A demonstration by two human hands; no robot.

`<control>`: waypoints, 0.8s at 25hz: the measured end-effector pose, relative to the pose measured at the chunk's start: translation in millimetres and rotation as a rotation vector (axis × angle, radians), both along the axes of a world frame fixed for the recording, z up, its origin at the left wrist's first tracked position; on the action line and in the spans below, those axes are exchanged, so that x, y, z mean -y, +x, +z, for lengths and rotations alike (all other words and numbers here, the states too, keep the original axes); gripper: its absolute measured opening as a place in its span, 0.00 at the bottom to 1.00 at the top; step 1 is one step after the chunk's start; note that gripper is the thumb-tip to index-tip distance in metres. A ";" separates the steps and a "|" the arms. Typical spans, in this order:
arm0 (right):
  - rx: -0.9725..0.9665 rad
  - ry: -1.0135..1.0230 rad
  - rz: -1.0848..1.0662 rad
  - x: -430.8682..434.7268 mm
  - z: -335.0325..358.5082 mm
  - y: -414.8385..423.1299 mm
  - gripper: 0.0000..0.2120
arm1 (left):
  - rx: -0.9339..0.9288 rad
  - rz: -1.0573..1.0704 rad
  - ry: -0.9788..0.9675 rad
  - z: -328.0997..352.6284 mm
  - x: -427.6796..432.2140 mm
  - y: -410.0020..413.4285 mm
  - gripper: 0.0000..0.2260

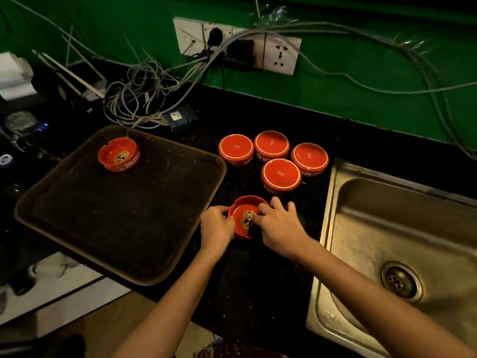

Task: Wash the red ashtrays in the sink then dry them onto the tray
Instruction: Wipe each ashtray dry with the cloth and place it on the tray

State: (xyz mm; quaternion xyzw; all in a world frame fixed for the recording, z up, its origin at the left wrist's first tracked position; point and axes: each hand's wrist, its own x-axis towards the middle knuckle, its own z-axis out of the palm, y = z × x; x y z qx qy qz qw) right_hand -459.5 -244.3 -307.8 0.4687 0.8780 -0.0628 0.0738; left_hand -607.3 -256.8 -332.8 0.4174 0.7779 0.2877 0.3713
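Note:
My left hand (216, 226) grips the left rim of a red ashtray (244, 206) that is tilted up over the black mat in front of me. The fingers of my right hand (280, 226) curl into its bowl over the gold emblem, pinching what looks like a dark cloth (254, 229) that is mostly hidden. Several more red ashtrays (281, 174) lie upside down on the mat just behind. Another red ashtray (119, 155) stands upright in the far left corner of the brown tray (129, 223).
A steel sink (402, 228) with a drain (401, 282) lies to the right. The black dotted mat (258, 280) runs between tray and sink. A tangle of cables (139, 91), a small black box (180, 120) and wall sockets (278, 55) are behind the tray.

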 end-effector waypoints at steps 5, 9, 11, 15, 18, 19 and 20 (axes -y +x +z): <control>-0.198 -0.129 -0.232 16.0 -11.7 -30.1 0.14 | -0.018 0.027 -0.006 -9.9 -1.8 -2.5 0.05; -0.172 0.095 -0.037 27.7 -26.5 -8.5 0.17 | -0.172 -0.116 0.029 -7.4 -8.4 -1.5 0.04; -0.181 0.178 0.061 24.5 -31.8 6.3 0.19 | -0.230 -0.180 0.021 -5.2 -11.1 -0.7 0.03; -0.221 0.203 0.133 19.9 -32.6 17.7 0.18 | -0.276 -0.231 0.041 -4.7 -11.5 -2.1 0.06; -0.252 0.178 0.128 19.7 -34.5 29.1 0.19 | -0.324 -0.265 0.042 -5.6 -10.0 0.7 0.10; -0.255 0.182 0.135 18.8 -34.5 32.8 0.19 | -0.333 -0.275 0.041 -4.4 -10.2 2.0 0.11; -0.249 0.188 0.141 17.8 -34.1 35.2 0.19 | -0.357 -0.287 0.042 -3.9 -10.9 3.5 0.10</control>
